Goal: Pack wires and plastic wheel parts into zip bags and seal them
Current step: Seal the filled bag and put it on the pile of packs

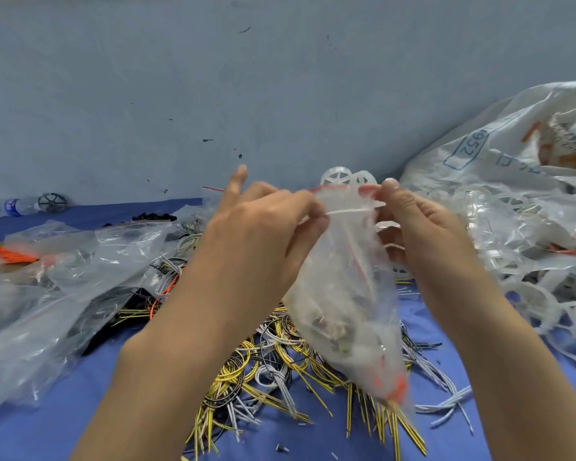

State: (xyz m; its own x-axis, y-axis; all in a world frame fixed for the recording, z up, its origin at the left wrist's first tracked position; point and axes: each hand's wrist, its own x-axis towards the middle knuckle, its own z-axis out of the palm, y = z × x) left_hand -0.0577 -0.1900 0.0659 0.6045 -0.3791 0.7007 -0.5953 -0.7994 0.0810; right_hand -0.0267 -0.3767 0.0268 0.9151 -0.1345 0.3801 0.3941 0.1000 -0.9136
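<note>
A clear zip bag with a red strip hangs in the air at the centre, holding wires and small parts that are blurred. My left hand pinches the left end of its top edge, index finger sticking up. My right hand pinches the right end of that edge. Beneath the bag a heap of yellow, white and black wires lies on the blue table cloth. Two white plastic wheels show just behind the bag's top.
Crumpled clear bags and orange wires cover the left side. A big printed plastic sack and a pile of white wheel parts fill the right. A water bottle and a dark wheel lie far left by the wall.
</note>
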